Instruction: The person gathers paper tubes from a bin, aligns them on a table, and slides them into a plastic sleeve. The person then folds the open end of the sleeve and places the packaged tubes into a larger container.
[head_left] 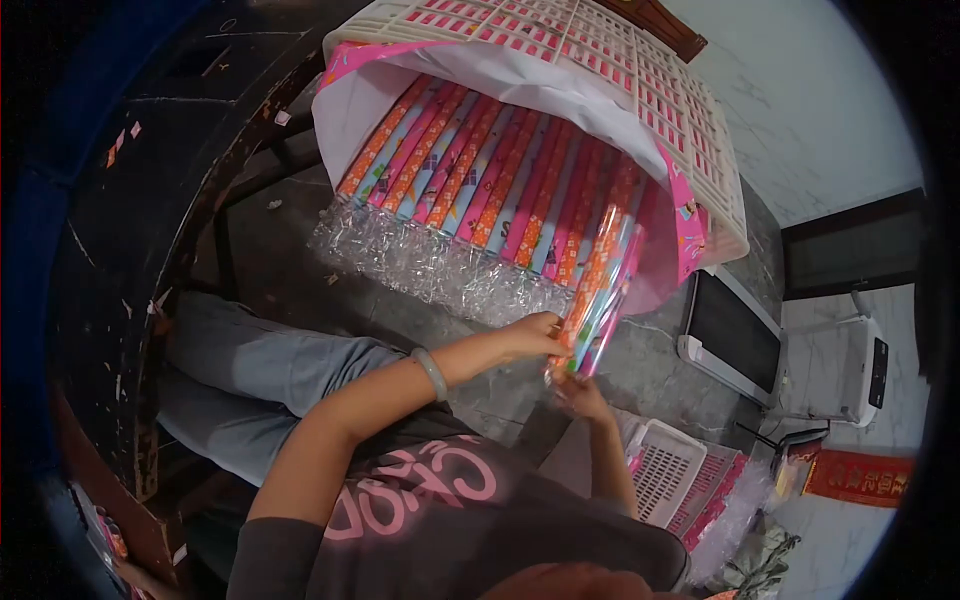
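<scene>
My left hand (pixel 537 337), with a pale bangle on the wrist, closes on the near end of a few patterned wrapping paper rolls (pixel 600 285) in orange, light blue and pink. Just below, my right hand (pixel 583 395) is wrapped round the same end. Clear plastic film covers these rolls, and their far end lies against the rest. Beyond is a row of similar wrapping paper rolls (pixel 490 180), side by side inside a cream plastic basket (pixel 735 170) lined with pink-and-white sheet. Crinkled clear film ends (pixel 440 265) stick out toward me.
A worn dark table (pixel 110 220) with paper scraps curves along the left. A white basket (pixel 665 470) and bunched clear plastic (pixel 735 530) stand at lower right. Farther right is a treadmill-like machine (pixel 735 330) by the wall. Another person's hand (pixel 145 580) shows at bottom left.
</scene>
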